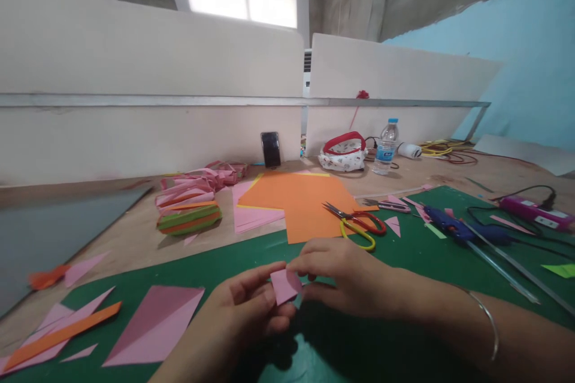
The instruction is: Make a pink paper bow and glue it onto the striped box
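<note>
A small piece of pink paper (pixel 284 287) is between my two hands, above the green cutting mat (pixel 256 260). My left hand (pixel 254 305) grips its left side, thumb in front and fingers behind. From the right, my right hand (pixel 344 278) pinches the paper's right edge, where it looks slightly curved. Just beyond my right hand lie scissors (pixel 357 226) with one red and one yellow handle, resting on orange paper (pixel 305 209). A larger pink sheet (pixel 155 326) lies on the mat to the left of my left hand.
Pink and orange offcuts (pixel 63 335) lie at the left. A blue glue gun (pixel 449 224) and a box cutter (pixel 390 206) are at the right. Farther back stand a green pouch (pixel 189 219), a phone (pixel 271 149), a white-and-red pouch (pixel 344 152) and a water bottle (pixel 386 148).
</note>
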`<action>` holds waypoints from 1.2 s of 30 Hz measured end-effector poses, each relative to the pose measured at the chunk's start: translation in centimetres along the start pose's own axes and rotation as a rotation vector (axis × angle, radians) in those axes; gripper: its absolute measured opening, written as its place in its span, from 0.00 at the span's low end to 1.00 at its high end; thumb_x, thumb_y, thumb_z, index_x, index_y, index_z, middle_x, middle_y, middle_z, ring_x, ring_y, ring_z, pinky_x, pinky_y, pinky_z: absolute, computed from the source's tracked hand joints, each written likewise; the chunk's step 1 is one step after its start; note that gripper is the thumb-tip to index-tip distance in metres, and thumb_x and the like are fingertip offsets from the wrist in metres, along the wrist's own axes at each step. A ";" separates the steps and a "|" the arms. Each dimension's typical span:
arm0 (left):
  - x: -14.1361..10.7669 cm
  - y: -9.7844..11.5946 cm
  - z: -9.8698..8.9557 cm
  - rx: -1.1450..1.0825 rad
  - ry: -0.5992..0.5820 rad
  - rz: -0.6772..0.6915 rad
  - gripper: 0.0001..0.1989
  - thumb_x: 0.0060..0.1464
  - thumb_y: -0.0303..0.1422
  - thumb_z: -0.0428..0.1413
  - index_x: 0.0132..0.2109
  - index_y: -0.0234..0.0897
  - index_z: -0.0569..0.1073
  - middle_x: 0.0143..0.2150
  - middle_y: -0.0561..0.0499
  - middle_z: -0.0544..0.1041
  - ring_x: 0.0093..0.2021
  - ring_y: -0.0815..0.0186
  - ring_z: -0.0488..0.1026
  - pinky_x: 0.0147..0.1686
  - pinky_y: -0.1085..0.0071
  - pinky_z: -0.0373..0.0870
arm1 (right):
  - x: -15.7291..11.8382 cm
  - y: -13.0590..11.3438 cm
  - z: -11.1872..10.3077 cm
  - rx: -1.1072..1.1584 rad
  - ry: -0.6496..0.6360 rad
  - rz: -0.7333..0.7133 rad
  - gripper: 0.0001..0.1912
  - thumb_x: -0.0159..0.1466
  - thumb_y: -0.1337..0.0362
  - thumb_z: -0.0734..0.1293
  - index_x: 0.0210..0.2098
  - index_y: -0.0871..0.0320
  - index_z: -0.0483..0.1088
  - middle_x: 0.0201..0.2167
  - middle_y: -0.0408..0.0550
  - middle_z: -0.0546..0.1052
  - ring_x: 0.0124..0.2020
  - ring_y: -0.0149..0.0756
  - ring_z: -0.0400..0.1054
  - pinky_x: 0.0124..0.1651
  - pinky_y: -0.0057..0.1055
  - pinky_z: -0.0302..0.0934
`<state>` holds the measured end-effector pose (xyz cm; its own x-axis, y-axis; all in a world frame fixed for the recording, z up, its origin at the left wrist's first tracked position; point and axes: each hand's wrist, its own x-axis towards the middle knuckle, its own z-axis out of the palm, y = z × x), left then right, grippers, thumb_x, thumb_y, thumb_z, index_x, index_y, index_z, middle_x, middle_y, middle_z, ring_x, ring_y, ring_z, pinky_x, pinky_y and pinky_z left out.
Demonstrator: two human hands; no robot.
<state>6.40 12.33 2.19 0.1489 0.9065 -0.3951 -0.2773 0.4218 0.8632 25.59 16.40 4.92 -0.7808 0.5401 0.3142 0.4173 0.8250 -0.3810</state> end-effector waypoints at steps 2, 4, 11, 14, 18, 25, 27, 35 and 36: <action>0.0 0.1 0.1 -0.031 -0.014 -0.015 0.22 0.38 0.21 0.63 0.45 0.35 0.76 0.32 0.47 0.81 0.30 0.67 0.77 0.32 0.74 0.72 | 0.0 0.1 0.4 0.040 0.043 0.009 0.07 0.60 0.72 0.66 0.38 0.64 0.74 0.33 0.49 0.75 0.34 0.31 0.68 0.37 0.24 0.60; 0.0 0.1 0.1 -0.051 -0.035 -0.005 0.23 0.37 0.20 0.63 0.45 0.35 0.76 0.32 0.47 0.81 0.31 0.66 0.77 0.32 0.74 0.72 | 0.0 0.2 0.5 0.084 0.077 0.015 0.05 0.60 0.72 0.66 0.35 0.64 0.74 0.31 0.48 0.76 0.33 0.31 0.68 0.37 0.24 0.60; 0.0 0.1 0.1 0.011 -0.051 0.069 0.22 0.35 0.34 0.70 0.41 0.37 0.78 0.31 0.48 0.80 0.30 0.66 0.76 0.31 0.74 0.73 | 0.1 0.1 0.5 0.189 0.157 0.091 0.17 0.55 0.74 0.70 0.46 0.64 0.73 0.30 0.46 0.76 0.30 0.30 0.68 0.36 0.24 0.60; -0.2 0.3 0.1 0.039 -0.069 0.074 0.22 0.38 0.37 0.69 0.43 0.38 0.78 0.35 0.47 0.80 0.33 0.66 0.75 0.33 0.73 0.73 | 0.1 0.0 0.6 0.248 0.171 0.138 0.20 0.54 0.73 0.70 0.47 0.66 0.72 0.29 0.47 0.76 0.30 0.31 0.69 0.35 0.25 0.61; -0.1 0.4 0.1 0.111 -0.034 0.110 0.22 0.38 0.41 0.68 0.41 0.39 0.78 0.33 0.48 0.80 0.32 0.67 0.74 0.30 0.75 0.72 | 0.4 -0.3 0.6 0.425 0.104 0.212 0.17 0.56 0.73 0.68 0.45 0.65 0.73 0.30 0.46 0.75 0.29 0.30 0.68 0.34 0.24 0.61; 0.0 -0.2 0.2 0.129 0.038 0.197 0.18 0.36 0.37 0.68 0.37 0.37 0.77 0.17 0.55 0.73 0.17 0.73 0.65 0.19 0.78 0.62 | 0.5 -0.1 2.0 0.894 0.044 0.443 0.15 0.59 0.73 0.61 0.46 0.65 0.67 0.27 0.43 0.72 0.28 0.29 0.68 0.34 0.27 0.63; -0.3 -0.2 0.5 0.170 0.090 0.190 0.15 0.39 0.37 0.66 0.36 0.37 0.76 0.14 0.57 0.69 0.15 0.73 0.63 0.16 0.77 0.59 | 0.4 -0.2 2.0 0.869 0.027 0.442 0.16 0.58 0.73 0.61 0.46 0.64 0.66 0.27 0.43 0.73 0.28 0.29 0.69 0.34 0.27 0.63; -1.0 0.3 1.1 0.429 0.164 0.262 0.12 0.43 0.42 0.61 0.30 0.37 0.75 0.18 0.56 0.71 0.17 0.72 0.62 0.16 0.77 0.57 | 0.1 -1.6 1.4 0.494 0.057 0.393 0.07 0.56 0.65 0.68 0.33 0.61 0.70 0.25 0.40 0.71 0.26 0.27 0.64 0.27 0.22 0.56; -1.0 0.3 1.0 0.453 0.155 0.277 0.13 0.43 0.42 0.62 0.32 0.37 0.76 0.20 0.55 0.73 0.19 0.72 0.64 0.18 0.77 0.58 | 0.2 -1.6 1.5 0.484 0.080 0.413 0.04 0.57 0.65 0.66 0.30 0.61 0.70 0.23 0.40 0.70 0.25 0.26 0.62 0.26 0.22 0.55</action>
<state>7.15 11.51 3.15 -0.0225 0.9890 -0.1460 0.1552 0.1477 0.9768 24.06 15.00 4.28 -0.5554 0.8237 0.1143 0.4043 0.3875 -0.8285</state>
